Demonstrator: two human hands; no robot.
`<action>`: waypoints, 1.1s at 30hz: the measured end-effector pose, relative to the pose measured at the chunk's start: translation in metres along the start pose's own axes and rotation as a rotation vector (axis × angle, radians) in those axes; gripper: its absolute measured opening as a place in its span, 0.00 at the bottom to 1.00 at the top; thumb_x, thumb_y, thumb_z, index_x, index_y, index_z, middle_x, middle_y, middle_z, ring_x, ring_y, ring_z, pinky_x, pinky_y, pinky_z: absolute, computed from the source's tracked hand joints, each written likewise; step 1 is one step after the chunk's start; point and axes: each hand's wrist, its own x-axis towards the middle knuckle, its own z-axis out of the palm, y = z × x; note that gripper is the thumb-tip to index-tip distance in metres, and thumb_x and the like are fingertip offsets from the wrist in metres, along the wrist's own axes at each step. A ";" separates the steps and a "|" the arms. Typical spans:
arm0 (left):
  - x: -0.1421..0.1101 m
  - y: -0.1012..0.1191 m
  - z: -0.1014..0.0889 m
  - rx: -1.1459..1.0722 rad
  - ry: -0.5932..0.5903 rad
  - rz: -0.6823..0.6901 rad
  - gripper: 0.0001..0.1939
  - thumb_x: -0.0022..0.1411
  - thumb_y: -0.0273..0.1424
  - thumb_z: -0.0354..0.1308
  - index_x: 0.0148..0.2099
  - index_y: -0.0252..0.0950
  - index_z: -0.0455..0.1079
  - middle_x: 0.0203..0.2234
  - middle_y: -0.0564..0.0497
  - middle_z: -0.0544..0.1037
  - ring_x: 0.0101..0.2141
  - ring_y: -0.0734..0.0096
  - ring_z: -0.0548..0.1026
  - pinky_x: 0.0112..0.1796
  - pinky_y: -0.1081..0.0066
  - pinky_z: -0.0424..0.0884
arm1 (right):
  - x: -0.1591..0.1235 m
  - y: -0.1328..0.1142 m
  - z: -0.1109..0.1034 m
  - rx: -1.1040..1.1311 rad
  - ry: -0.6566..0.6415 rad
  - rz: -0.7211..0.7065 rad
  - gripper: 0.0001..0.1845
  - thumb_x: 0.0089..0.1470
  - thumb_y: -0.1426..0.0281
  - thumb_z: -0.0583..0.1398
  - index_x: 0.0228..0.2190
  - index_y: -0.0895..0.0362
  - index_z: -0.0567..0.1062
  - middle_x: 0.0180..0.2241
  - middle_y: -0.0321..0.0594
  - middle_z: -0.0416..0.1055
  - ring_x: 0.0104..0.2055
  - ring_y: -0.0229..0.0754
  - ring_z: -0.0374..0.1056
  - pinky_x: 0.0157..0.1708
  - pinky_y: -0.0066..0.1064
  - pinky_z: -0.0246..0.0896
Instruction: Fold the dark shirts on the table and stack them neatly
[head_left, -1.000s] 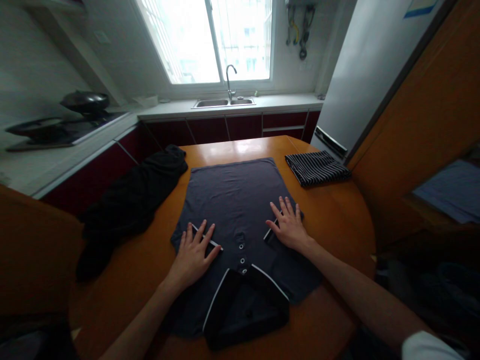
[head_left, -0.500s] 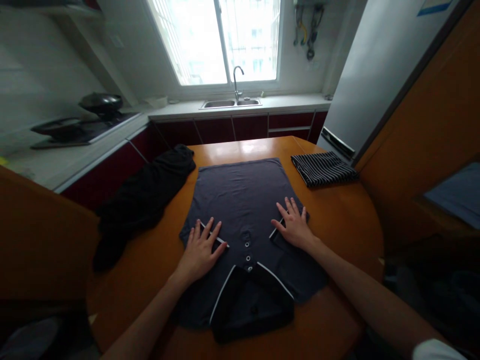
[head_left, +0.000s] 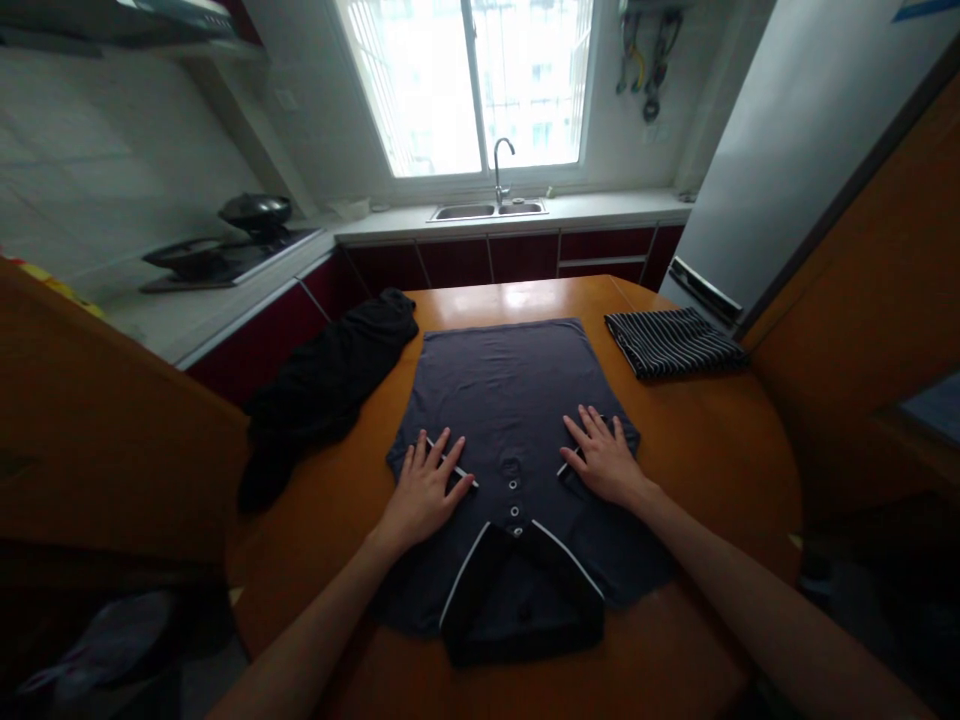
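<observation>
A dark grey polo shirt [head_left: 510, 390] lies spread out with its buttons up and its black, white-edged collar [head_left: 559, 632] toward me. Both sleeves are folded inward over the front. My left hand [head_left: 424, 495] rests flat on the left sleeve, fingers spread, with the white-trimmed cuff partly showing under it. On the other side my right hand [head_left: 604, 462] presses flat on the right sleeve, its fingers also apart, covering most of that cuff. Neither hand grips the cloth.
The shirt is on a round-edged wooden table [head_left: 705, 470]. A folded striped cloth [head_left: 675, 342] sits at the back right, and a crumpled black garment [head_left: 330, 385] hangs near the left edge. Beyond are a sink [head_left: 487, 210], a stove [head_left: 236, 262] and a fridge [head_left: 795, 150].
The camera view has turned slightly left, so everything sits further right. My hands stay flat on the sleeves; the right hand covers slightly more of its cuff.
</observation>
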 end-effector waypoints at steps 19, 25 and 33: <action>-0.028 0.027 -0.017 -0.063 -0.162 0.226 0.31 0.74 0.45 0.43 0.74 0.44 0.44 0.72 0.46 0.45 0.71 0.53 0.42 0.65 0.43 0.46 | -0.083 -0.043 -0.041 0.213 -0.059 -0.445 0.31 0.68 0.61 0.50 0.69 0.51 0.54 0.72 0.43 0.42 0.74 0.48 0.35 0.69 0.53 0.36; -0.048 0.043 -0.047 -0.240 -0.193 0.333 0.30 0.75 0.38 0.47 0.74 0.45 0.44 0.72 0.47 0.47 0.70 0.57 0.44 0.66 0.48 0.49 | -0.130 -0.047 -0.043 0.285 -0.192 -0.563 0.41 0.62 0.61 0.59 0.70 0.49 0.48 0.72 0.43 0.41 0.73 0.50 0.37 0.70 0.51 0.36; -0.119 0.054 -0.062 -0.299 -0.308 0.396 0.44 0.68 0.39 0.58 0.75 0.44 0.34 0.72 0.45 0.46 0.70 0.54 0.43 0.67 0.43 0.45 | -0.160 -0.031 -0.017 0.238 -0.168 -0.544 0.46 0.57 0.67 0.64 0.70 0.52 0.49 0.71 0.45 0.46 0.72 0.50 0.42 0.70 0.52 0.41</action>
